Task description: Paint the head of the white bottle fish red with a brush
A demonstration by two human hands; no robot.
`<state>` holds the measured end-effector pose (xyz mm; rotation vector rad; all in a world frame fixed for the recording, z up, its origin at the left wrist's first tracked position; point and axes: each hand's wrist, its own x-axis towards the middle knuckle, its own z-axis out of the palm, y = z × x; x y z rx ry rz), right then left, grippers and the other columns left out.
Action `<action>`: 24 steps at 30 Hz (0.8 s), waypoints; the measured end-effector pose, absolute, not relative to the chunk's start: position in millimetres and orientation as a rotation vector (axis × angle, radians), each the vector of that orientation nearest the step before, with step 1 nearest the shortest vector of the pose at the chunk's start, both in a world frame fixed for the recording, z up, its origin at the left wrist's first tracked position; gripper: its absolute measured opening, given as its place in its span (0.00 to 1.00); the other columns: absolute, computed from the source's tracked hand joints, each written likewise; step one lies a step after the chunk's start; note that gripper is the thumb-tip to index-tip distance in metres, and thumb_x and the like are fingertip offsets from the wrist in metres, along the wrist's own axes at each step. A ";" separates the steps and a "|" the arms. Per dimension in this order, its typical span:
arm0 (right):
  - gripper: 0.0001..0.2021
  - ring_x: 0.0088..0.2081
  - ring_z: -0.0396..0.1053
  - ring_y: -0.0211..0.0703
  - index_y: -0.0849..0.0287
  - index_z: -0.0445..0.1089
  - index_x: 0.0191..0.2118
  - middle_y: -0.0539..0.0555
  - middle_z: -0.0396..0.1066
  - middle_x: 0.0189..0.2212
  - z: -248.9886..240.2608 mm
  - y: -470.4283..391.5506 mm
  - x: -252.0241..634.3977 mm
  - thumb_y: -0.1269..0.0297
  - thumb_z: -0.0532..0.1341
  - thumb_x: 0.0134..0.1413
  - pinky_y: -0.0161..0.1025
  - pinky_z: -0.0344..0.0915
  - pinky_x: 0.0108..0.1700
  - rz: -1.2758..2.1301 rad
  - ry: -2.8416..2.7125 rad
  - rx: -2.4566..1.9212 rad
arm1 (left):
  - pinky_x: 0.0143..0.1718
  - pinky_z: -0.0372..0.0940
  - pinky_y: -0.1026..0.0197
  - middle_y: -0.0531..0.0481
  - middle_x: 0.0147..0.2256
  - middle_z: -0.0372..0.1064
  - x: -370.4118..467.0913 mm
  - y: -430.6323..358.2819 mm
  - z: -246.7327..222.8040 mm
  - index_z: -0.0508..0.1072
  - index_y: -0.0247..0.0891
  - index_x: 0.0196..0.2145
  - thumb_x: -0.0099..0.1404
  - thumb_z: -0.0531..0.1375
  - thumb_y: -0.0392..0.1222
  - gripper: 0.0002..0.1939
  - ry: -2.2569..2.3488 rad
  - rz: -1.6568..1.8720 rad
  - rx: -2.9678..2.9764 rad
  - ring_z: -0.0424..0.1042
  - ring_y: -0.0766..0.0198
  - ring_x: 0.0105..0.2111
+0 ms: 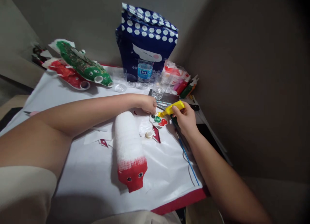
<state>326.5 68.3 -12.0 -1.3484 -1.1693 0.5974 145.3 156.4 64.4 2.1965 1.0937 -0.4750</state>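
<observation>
In my right hand (188,119) is a yellow paint bottle (175,107), tilted with its nozzle down at a small white paint palette (158,124). Yellow, green, red and black paint sit in the palette's wells. My left hand (147,103) is closed at the palette's far left rim, its fingertips partly hidden. Nearer to me lies a white, gauze-textured roll (129,136) with a red painted end (133,176) bearing two eyes. Beside the palette are a round white cap (149,134) and a dark red scrap (156,135).
Two painted fish, one green (93,73) and one red (70,76), lie at the back left. A blue bag (147,36) stands behind several clear cups (119,80). More paint bottles (189,88) are at the back right. A blue paintbrush (189,159) lies along the right edge.
</observation>
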 end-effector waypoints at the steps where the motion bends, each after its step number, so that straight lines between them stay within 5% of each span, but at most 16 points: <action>1: 0.20 0.27 0.67 0.40 0.55 0.67 0.39 0.47 0.70 0.27 -12.5 69.1 327.4 0.48 0.70 0.47 0.37 0.66 0.28 0.607 -1.155 -1.345 | 0.46 0.75 0.50 0.44 0.51 0.74 145.2 157.2 63.5 0.74 0.35 0.52 0.74 0.62 0.48 0.16 1.086 -0.476 2.198 0.76 0.56 0.46; 11: 0.26 0.27 0.70 0.37 0.49 0.66 0.45 0.46 0.72 0.32 3.2 66.1 333.9 0.41 0.72 0.46 0.39 0.74 0.32 0.940 -0.924 -1.130 | 0.45 0.75 0.51 0.45 0.48 0.75 140.1 156.4 62.3 0.74 0.35 0.51 0.74 0.62 0.49 0.15 1.053 -0.431 2.247 0.76 0.58 0.44; 18: 0.18 0.27 0.72 0.39 0.53 0.73 0.40 0.50 0.75 0.30 19.8 59.6 331.2 0.47 0.71 0.52 0.37 0.78 0.31 1.283 -0.790 -0.973 | 0.35 0.65 0.60 0.51 0.29 0.74 141.8 161.5 79.8 0.77 0.34 0.34 0.70 0.63 0.50 0.15 1.017 -0.285 2.431 0.73 0.62 0.30; 24: 0.16 0.25 0.69 0.38 0.57 0.74 0.36 0.52 0.75 0.28 34.8 51.1 320.5 0.48 0.66 0.62 0.35 0.75 0.28 1.502 -0.746 -0.852 | 0.36 0.59 0.62 0.47 0.39 0.78 137.3 146.4 114.5 0.77 0.35 0.49 0.56 0.66 0.57 0.28 0.999 0.016 2.609 0.74 0.58 0.37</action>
